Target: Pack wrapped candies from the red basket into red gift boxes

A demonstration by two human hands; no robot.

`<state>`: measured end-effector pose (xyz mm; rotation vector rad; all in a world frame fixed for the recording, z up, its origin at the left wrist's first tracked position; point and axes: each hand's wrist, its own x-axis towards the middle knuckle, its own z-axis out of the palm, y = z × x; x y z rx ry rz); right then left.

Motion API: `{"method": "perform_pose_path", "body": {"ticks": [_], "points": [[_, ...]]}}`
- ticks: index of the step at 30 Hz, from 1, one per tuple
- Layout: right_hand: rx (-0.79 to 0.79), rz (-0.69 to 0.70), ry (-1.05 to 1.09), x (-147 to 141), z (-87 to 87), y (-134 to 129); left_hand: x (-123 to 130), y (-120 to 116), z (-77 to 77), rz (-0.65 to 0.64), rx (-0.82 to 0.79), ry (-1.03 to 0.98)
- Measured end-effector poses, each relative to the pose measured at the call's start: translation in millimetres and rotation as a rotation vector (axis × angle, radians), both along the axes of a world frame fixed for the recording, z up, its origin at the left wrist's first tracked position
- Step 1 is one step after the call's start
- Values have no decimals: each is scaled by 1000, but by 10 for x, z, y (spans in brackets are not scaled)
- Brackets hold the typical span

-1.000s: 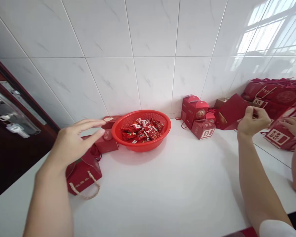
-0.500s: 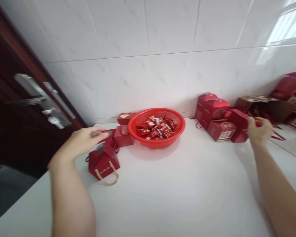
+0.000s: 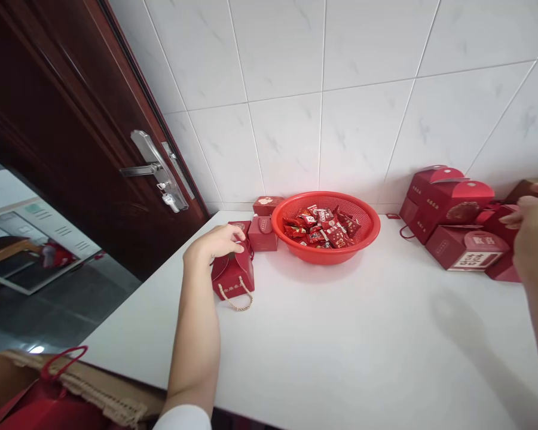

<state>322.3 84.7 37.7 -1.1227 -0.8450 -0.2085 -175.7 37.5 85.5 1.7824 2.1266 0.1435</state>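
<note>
My left hand (image 3: 219, 242) hangs over the top of a small red gift box (image 3: 234, 276) with a beige rope handle, at the left of the white table. Its fingers are bent downward and partly hidden, so whether they grip the box top cannot be made out. At the right edge, my right hand (image 3: 534, 224) is raised near a group of red boxes (image 3: 455, 203), its fingers blurred and partly cut off. Between the hands stands a red plastic basket (image 3: 325, 255) holding wrapped sweets (image 3: 329, 226).
Smaller red boxes (image 3: 263, 234) stand behind the left box, near the tiled wall (image 3: 287, 143). A dark door (image 3: 94, 119) with a metal handle is at the left. At the lower left a carton (image 3: 112, 391) holds a red item.
The view has swung left, bringing the carton and more of the door into sight. My left hand has come down onto or just above the roped box. My right hand now shows nearer the frame edge.
</note>
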Motion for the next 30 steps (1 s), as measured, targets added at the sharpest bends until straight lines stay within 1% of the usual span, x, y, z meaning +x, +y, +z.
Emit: {"method": "perform_pose_path", "body": {"ticks": [2,3,4,6,7,9,10,11,12,14,16,18,21,23,25,27,30], "points": [[40,185,-68,-347,92,-143,100,11,3,-80,-9,-53],[20,280,-97,-511,117,-224,179,7,4,-132,-11,-76],[-48,403,-140,-666,126,-310,279,-2,-1,-194,-10,-92],[-182,651,-302,-945,107,-485,527,-32,-38,-339,12,-118],[-227,791,-439,-1069,83,-572,668,-49,-72,-417,30,-148],[-404,1106,-741,-1283,19,-730,951,-84,-163,-548,83,-222],[-489,1256,-867,-1371,-15,-796,1078,-99,-213,-578,122,-272],[-555,1343,-968,-1444,-50,-850,1186,-111,-259,-599,148,-325],[-603,1376,-1056,-1501,-82,-891,1269,-120,-298,-608,161,-382],[-675,1347,-1178,-1563,-135,-931,1356,-128,-340,-629,170,-493],[-736,1302,-1192,-1563,-167,-924,1358,-132,-333,-685,198,-544],[-785,1317,-1086,-1525,-176,-890,1322,-145,-295,-746,263,-499],[-843,1384,-860,-1459,-166,-835,1295,-191,-247,-741,328,-335],[-896,1405,-738,-1436,-163,-809,1316,-223,-243,-737,290,-219],[-940,1405,-639,-1430,-177,-789,1349,-245,-249,-778,220,-133],[-974,1400,-586,-1431,-206,-772,1371,-257,-250,-819,161,-99],[-1018,1376,-575,-1431,-248,-759,1363,-284,-219,-825,90,-117]]}}
